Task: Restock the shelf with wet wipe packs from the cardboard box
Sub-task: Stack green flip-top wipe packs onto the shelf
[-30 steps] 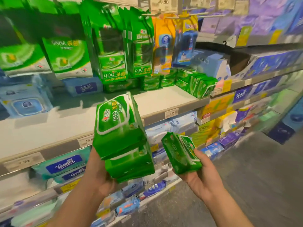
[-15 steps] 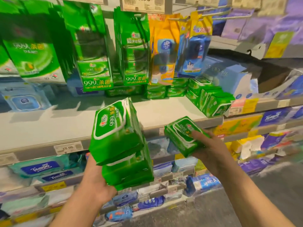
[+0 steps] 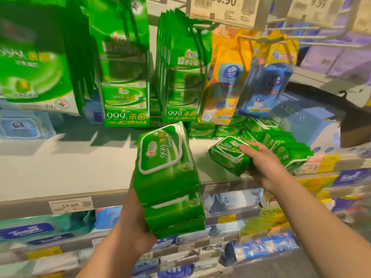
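My left hand [image 3: 132, 223] grips a stack of green wet wipe packs [image 3: 168, 177] from below and behind, holding it in front of the white shelf [image 3: 70, 169]. My right hand [image 3: 265, 167] is shut on a single smaller green wet wipe pack [image 3: 228, 155], thumb on its top, above the shelf's right part. That pack is just left of a row of matching green packs [image 3: 281, 145] lying on the shelf. The cardboard box is not in view.
Green hanging packs [image 3: 124, 81] and yellow and blue ones [image 3: 230, 77] dangle from hooks over the shelf's back. A price tag [image 3: 222, 9] hangs above. Blue wipes [image 3: 22, 125] lie at the far left. Lower shelves [image 3: 230, 233] hold blue and white packs.
My right hand has lifted the small pack up and to the right, from below shelf level to over the shelf beside the row of green packs. The left hand's stack stayed about level.
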`<state>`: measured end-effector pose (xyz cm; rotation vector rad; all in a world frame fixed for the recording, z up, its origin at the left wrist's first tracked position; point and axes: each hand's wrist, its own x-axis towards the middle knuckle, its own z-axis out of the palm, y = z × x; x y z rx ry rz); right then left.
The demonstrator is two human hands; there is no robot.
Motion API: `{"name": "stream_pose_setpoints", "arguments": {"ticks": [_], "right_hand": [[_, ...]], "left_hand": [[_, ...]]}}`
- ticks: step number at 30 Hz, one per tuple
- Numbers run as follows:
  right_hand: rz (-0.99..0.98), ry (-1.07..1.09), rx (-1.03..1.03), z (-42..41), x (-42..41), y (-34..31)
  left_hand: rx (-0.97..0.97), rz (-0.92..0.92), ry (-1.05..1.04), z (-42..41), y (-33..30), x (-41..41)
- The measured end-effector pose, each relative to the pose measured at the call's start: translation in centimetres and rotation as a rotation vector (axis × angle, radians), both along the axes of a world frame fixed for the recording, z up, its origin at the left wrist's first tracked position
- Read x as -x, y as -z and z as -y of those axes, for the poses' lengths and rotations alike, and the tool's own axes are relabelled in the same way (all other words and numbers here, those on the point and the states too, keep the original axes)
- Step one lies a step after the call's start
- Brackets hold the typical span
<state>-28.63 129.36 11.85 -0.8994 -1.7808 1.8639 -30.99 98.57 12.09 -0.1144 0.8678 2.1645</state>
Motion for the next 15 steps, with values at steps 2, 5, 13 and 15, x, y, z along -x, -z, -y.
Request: {"name": "stream_pose_setpoints", "arguments": {"ticks": [2, 5, 13, 15], "right_hand": [[0.119, -0.041, -0.095, -1.3, 1.1, 0.3], [0.267, -0.039, -0.301, -2.9, 2.4, 0.7], [0.795, -0.302, -1.188, -3.1, 3.8, 0.5], [0.791, -0.296, -1.354, -3.0, 3.9, 0.4]], "left_hand": [[-0.004, 0.004, 0.005, -0.5, -0.4, 0.4], [-0.006, 0.034, -0.02, -1.1, -0.6, 1.1], [0.04, 0.01, -0.124, -3.0, -0.7, 1.5], [0.064, -0.06, -0.177, -3.3, -0.6, 1.3]]}}
